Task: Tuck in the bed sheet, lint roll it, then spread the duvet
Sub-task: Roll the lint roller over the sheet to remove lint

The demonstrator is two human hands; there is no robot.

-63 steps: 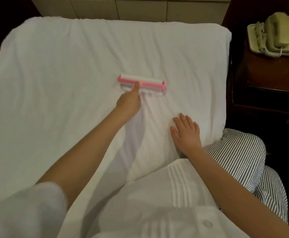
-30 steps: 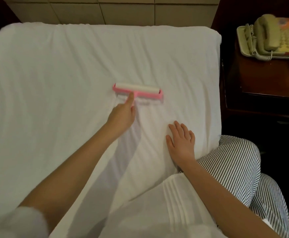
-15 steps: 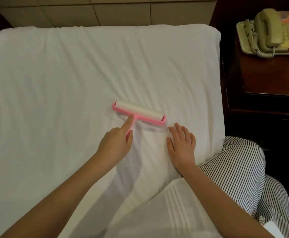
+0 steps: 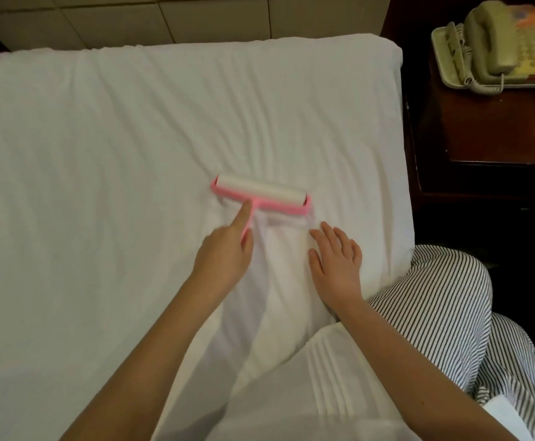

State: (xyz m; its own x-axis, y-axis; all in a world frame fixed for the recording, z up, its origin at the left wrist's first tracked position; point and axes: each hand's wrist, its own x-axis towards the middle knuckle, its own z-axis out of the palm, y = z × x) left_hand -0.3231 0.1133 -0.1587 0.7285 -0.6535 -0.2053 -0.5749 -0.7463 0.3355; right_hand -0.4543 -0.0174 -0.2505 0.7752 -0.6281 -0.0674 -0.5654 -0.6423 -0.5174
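Note:
A white bed sheet (image 4: 116,148) covers the mattress, lightly wrinkled. A pink lint roller (image 4: 261,194) with a white roll lies flat on the sheet right of centre. My left hand (image 4: 224,256) grips its pink handle, index finger stretched along the shaft toward the roll. My right hand (image 4: 336,262) rests flat on the sheet just right of the handle, fingers straight, pressing the fabric down. No duvet is in view.
The bed's right edge drops to a dark wooden nightstand (image 4: 489,128) carrying a beige telephone (image 4: 498,46). My knee in striped trousers (image 4: 435,300) is at the mattress edge. A tiled wall (image 4: 180,17) runs behind the bed.
The roller was pulled back toward me over the last two seconds, then pushed slightly forward again. My right hand stayed flat in about the same spot.

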